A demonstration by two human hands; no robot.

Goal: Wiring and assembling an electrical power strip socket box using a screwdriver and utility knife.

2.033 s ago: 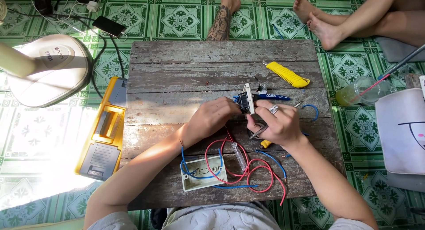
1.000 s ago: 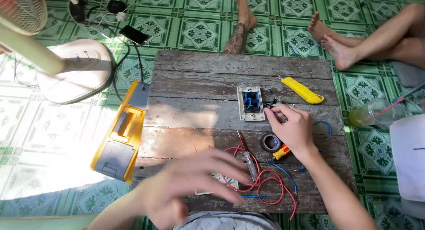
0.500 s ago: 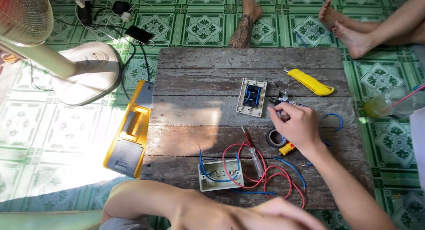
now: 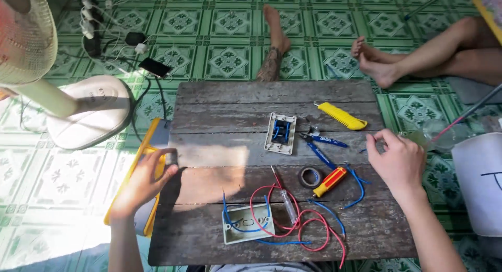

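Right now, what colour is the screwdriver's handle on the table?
The screwdriver has a red handle with a yellow end, seen best in the head view, beside the tape roll.

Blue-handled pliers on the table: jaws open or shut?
Open: the blue-handled pliers lie flat, handles splayed apart; nobody holds them.

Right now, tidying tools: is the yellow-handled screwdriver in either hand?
No, the screwdriver lies on the wooden table between the left hand and right hand.

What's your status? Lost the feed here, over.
Left hand open, at yellow case beside table. Right hand at table's right edge, fingers pinched. Switch plate lies untouched.
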